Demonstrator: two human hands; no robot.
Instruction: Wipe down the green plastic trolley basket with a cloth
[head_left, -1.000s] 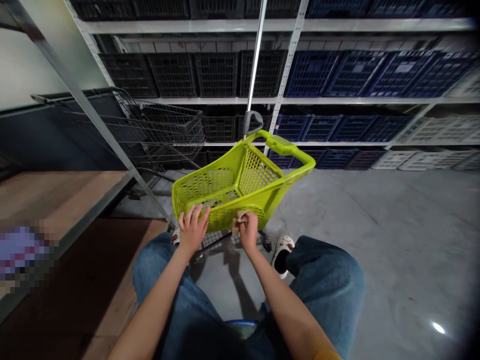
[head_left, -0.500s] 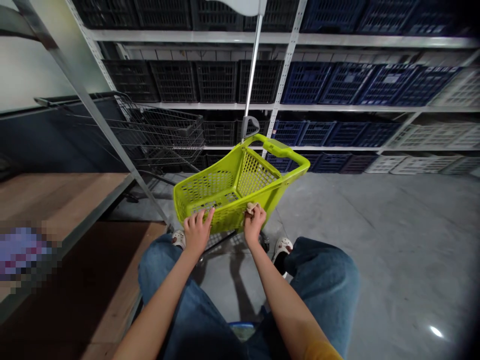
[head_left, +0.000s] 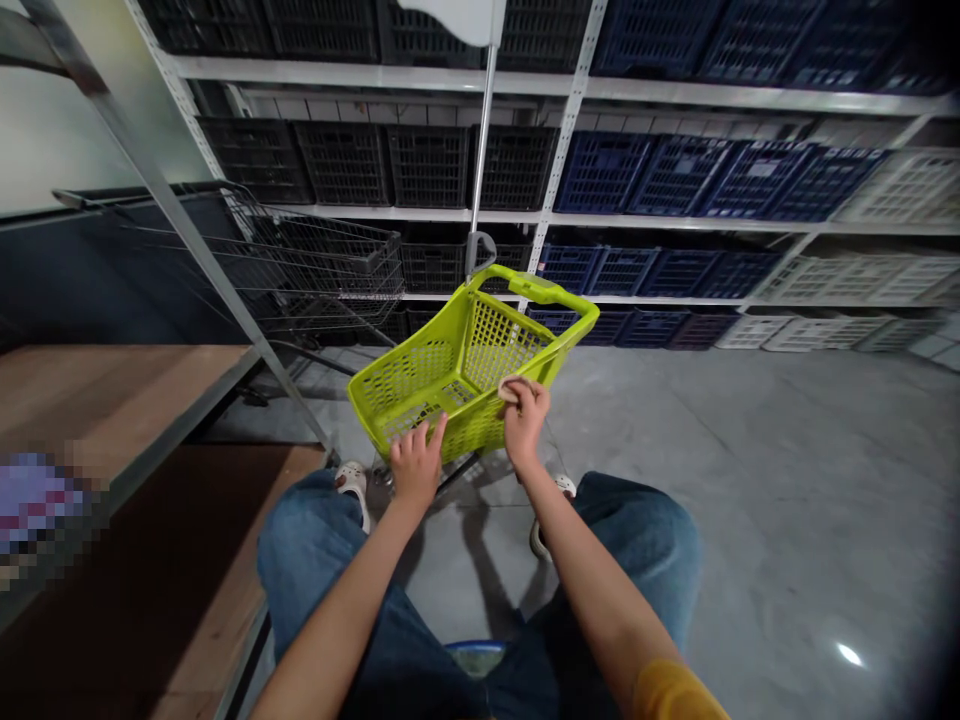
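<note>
In front of my knees stands a lime-green shopping cart (head_left: 480, 345) with perforated plastic sides and a looped handle at its far right. My left hand (head_left: 418, 462) rests at the cart's near rim, its fingers apart and holding nothing. A small beige cloth (head_left: 516, 388) is pinched in my right hand (head_left: 526, 425), against the upper part of the near side wall. Part of the cloth is hidden by my fingers. A pole (head_left: 484, 150) with a grey hook-like loop rises at the cart's far corner.
Shelves with black crates (head_left: 427, 165) and blue crates (head_left: 607, 170) line the back. A black wire cart (head_left: 330, 265) stands behind on the left. Wooden shelving (head_left: 127, 375) with a metal post (head_left: 191, 250) is close on my left. A blue-rimmed container (head_left: 477, 650) sits between my legs.
My right hand has moved up and slightly right along the cart's near side with the cloth. My left hand has shifted right along the rim. The view has turned slightly.
</note>
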